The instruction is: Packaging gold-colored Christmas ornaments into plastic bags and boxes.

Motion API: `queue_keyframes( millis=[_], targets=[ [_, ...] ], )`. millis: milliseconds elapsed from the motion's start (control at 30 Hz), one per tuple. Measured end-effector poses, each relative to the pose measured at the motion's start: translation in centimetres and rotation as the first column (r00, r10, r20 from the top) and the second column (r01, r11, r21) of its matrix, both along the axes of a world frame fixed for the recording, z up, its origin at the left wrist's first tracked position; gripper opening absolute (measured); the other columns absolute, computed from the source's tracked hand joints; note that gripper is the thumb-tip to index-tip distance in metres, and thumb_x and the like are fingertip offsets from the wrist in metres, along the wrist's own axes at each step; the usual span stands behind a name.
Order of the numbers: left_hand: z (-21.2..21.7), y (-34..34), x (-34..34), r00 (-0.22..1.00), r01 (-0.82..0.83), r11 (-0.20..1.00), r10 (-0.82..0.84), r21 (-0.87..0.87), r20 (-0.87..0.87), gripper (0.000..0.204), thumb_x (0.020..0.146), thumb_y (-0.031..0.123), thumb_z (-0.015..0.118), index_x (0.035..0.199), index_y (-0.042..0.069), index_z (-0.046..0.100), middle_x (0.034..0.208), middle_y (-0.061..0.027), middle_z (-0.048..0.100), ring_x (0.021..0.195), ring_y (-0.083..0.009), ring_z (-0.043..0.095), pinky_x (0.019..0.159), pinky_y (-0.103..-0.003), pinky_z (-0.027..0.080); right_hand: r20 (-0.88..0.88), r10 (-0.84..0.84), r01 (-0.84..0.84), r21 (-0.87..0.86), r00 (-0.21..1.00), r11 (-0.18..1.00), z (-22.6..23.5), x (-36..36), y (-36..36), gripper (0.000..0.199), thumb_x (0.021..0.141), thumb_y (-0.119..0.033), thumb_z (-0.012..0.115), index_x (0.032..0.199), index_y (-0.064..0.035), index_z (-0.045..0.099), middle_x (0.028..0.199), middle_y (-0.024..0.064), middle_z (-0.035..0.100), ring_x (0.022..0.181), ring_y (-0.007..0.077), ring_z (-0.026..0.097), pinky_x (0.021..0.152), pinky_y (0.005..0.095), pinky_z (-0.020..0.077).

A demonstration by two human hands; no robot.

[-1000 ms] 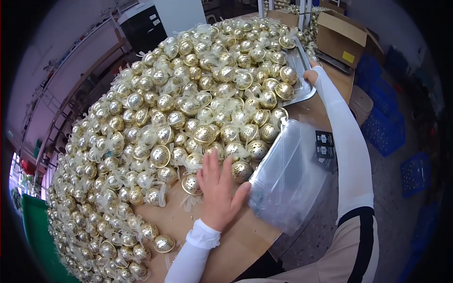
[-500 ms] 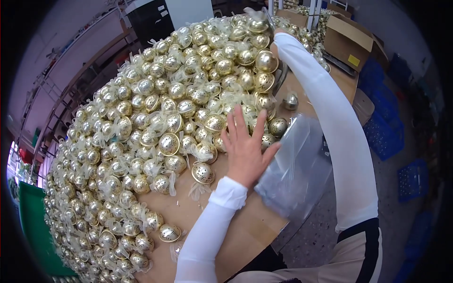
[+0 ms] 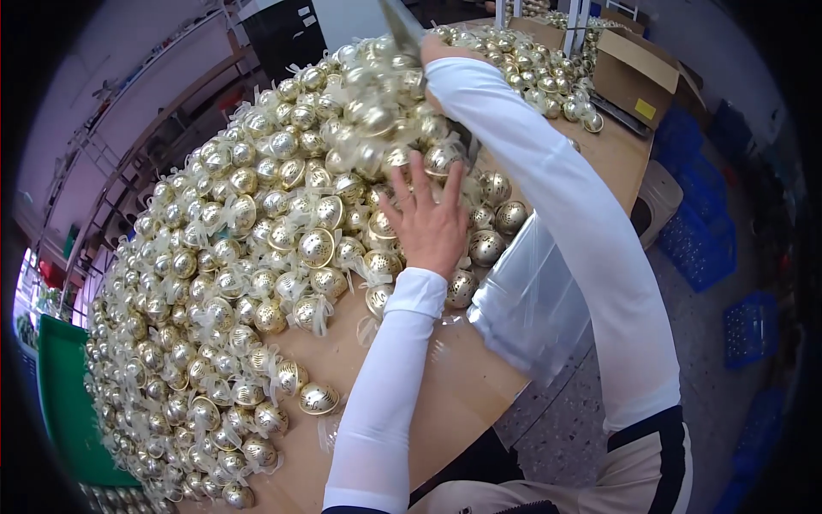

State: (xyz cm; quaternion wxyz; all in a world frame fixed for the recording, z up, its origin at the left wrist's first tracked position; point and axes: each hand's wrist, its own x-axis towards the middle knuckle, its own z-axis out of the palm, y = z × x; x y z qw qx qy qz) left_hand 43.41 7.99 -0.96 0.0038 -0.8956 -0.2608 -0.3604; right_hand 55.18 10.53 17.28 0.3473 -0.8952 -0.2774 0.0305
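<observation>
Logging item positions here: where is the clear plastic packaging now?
In the head view, right of centre, the clear plastic packaging lies between the gold balls and the white right sleeve.

Round metallic ornaments point(image 3: 316, 248): shiny gold, dark-patterned. Sheer fabric ribbons point(image 3: 320, 315): pale cream. Long fabric sleeves point(image 3: 548, 184): plain white. Flat plastic sheeting point(image 3: 531, 291): clear, silvery sheen. Flat tabletop point(image 3: 428, 390): tan. Perforated plastic crates point(image 3: 698, 244): blue. Open cardboard box point(image 3: 632, 73): brown, yellow label point(image 3: 645, 109).

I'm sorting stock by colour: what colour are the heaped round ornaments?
The ornaments are shiny pale gold, many with dark markings, best seen in the head view.
</observation>
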Motion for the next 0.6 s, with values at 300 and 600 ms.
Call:
queue_keyframes(
  millis=[300,600],
  targets=[
    [0.2,1.6,-3.5,0.959,-0.257,0.96,0.267,0.111,-0.096,0.065,0.076,0.049,0.054,0.13,0.015,0.046,0.147,-0.0213,0.014,0.134,-0.045,0.008,0.099,-0.067,0.009,0.374,0.537,-0.468,-0.264,0.756,0.843,0.9,-9.9,0.6,0.051,0.087,-0.02,0.049,0.133,-0.0014,0.034,0.112,0.0209,0.059,0.095,0.0366,0.061,0.071,0.0504,0.0508],
    [1.3,3.0,-7.4,0.891,-0.449,0.894,0.447,-0.005,-0.075,0.06,0.082,0.043,0.056,0.131,0.012,0.04,0.147,-0.0197,0.013,0.136,-0.0391,0.01,0.101,-0.066,0.008,0.653,0.229,-0.261,-0.05,0.721,0.964,5.0,-3.7,-9.1,0.049,0.079,-0.03,0.066,0.113,0.0005,0.049,0.079,0.0132,0.064,0.068,0.0212,0.064,0.059,0.0319,0.0518]
  ],
)
